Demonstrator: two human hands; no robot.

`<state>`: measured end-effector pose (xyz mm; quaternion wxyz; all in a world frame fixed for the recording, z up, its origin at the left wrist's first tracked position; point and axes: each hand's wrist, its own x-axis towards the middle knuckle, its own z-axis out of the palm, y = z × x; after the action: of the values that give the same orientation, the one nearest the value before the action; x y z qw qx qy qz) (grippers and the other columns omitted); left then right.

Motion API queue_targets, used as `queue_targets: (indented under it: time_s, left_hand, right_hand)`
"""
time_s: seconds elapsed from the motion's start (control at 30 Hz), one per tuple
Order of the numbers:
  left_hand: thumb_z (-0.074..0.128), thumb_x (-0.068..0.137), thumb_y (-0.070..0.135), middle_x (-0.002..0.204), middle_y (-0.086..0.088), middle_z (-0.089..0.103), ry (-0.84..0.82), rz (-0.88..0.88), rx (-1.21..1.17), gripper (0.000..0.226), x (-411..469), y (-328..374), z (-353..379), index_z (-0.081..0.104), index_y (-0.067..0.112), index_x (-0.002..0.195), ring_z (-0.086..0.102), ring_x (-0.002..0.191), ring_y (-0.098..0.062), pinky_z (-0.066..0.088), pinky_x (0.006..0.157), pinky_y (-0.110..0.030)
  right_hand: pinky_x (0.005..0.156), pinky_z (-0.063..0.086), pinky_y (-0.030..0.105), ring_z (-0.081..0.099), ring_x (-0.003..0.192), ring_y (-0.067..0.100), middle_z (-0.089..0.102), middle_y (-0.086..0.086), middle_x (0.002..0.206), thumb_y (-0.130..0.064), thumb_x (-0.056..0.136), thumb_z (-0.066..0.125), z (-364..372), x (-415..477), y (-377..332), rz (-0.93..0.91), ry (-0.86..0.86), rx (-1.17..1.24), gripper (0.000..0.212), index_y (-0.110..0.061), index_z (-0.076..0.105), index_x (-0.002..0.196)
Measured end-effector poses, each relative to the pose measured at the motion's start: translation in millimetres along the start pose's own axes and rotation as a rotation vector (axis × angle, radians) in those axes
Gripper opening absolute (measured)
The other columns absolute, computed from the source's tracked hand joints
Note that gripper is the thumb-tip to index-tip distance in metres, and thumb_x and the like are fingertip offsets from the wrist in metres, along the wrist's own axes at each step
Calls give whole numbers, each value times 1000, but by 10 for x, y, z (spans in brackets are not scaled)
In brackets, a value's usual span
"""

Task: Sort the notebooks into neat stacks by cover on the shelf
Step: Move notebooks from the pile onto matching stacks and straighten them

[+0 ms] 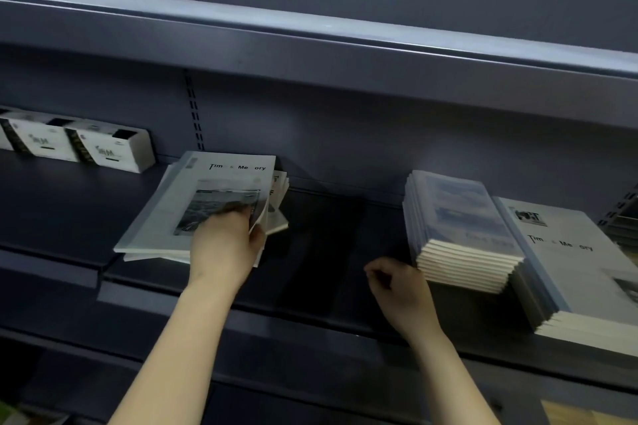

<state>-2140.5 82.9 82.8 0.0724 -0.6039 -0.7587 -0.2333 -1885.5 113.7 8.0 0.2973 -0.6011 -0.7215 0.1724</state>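
A loose, fanned pile of grey notebooks (193, 203) titled "Time & Memory" lies on the dark shelf (328, 231) at centre left. My left hand (224, 241) grips the top notebook at its near right corner, fingers on the cover and thumb under the lifted edge. My right hand (397, 283) hovers over the shelf with fingers curled, holding nothing, just left of a neat stack of blue-cover notebooks (462, 231). A second stack of grey "Time & Memory" notebooks (580, 266) stands to the right of the blue one.
White boxed items (76, 145) stand in a row at the shelf's far left. An upper shelf's edge (310, 34) overhangs the work area. Between the loose pile and the blue stack the shelf surface is bare. More goods show at the far right edge.
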Motion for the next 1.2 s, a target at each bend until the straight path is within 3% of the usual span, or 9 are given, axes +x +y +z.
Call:
queue_targets:
  time_s: [0.13, 0.27, 0.43, 0.53, 0.7, 0.83, 1.0, 1.13, 1.2]
  left_hand:
    - [61, 85, 30, 92, -6, 63, -65, -5, 13, 22, 63, -5, 16, 68, 8, 84, 60, 76, -26, 41, 59, -29]
    - [58, 86, 26, 76, -6, 63, -55, 23, 41, 17, 52, 11, -1, 64, 11, 80, 59, 69, -25, 37, 56, -29]
    - [61, 82, 22, 70, -5, 61, 65, 98, -73, 17, -35, 63, -23, 63, 9, 72, 55, 61, -26, 35, 50, -29]
    - [67, 76, 18, 73, -4, 64, 117, 159, -154, 11, -134, 250, -22, 68, 9, 69, 60, 59, -29, 43, 49, -29]
    - [75, 65, 22, 77, 7, 70, 204, 257, -209, 7, -282, 550, -12, 73, 16, 67, 65, 55, -21, 50, 44, -30]
    - [62, 66, 31, 74, 8, 67, 149, 340, -236, 17, -374, 726, 54, 68, 16, 61, 63, 55, -20, 49, 43, -30]
    - [56, 67, 45, 78, 13, 66, 40, 381, -294, 28, -411, 769, 60, 70, 21, 66, 64, 73, -13, 50, 52, -29]
    - [45, 75, 53, 90, 17, 67, -34, 427, -470, 39, -408, 746, 86, 73, 25, 78, 61, 87, -8, 51, 67, -30]
    - [40, 83, 47, 90, 13, 64, 25, 384, -570, 41, -411, 730, 127, 71, 21, 78, 61, 82, -9, 50, 65, -32]
  right_hand:
    - [80, 52, 29, 66, 86, 9, 73, -9, 92, -16, 87, 63, -20, -9, 27, 8, 0, 19, 15, -27, 72, 93]
    - [74, 48, 20, 64, 77, 4, 69, -15, 82, -18, 87, 65, -23, -7, 41, 20, 6, 50, 13, -28, 73, 90]
    - [63, 54, 26, 66, 59, 6, 69, -6, 71, -22, 92, 60, 7, 23, -132, 165, -128, 380, 15, -27, 71, 83]
    - [60, 54, 23, 70, 68, 11, 72, 2, 83, -28, 97, 54, 49, 37, -365, 210, -270, 596, 18, -22, 70, 92]
    - [69, 57, 35, 72, 88, 23, 74, 9, 98, -44, 99, 39, 91, 131, -775, 344, -553, 1219, 41, -18, 70, 108]
    - [80, 56, 29, 67, 107, 20, 70, 9, 117, -52, 93, 45, 57, 244, -901, 409, -559, 1503, 48, -18, 74, 111]
    - [98, 49, 34, 56, 124, 25, 60, 13, 133, -53, 89, 56, 41, 246, -766, 333, -567, 1599, 57, -13, 61, 129]
    - [94, 51, 34, 56, 124, 26, 60, 14, 132, -48, 93, 52, 20, 227, -700, 268, -590, 1589, 53, -12, 58, 132]
    - [91, 52, 34, 57, 122, 28, 59, 17, 132, -37, 94, 54, 14, 221, -649, 231, -601, 1552, 51, -11, 51, 137]
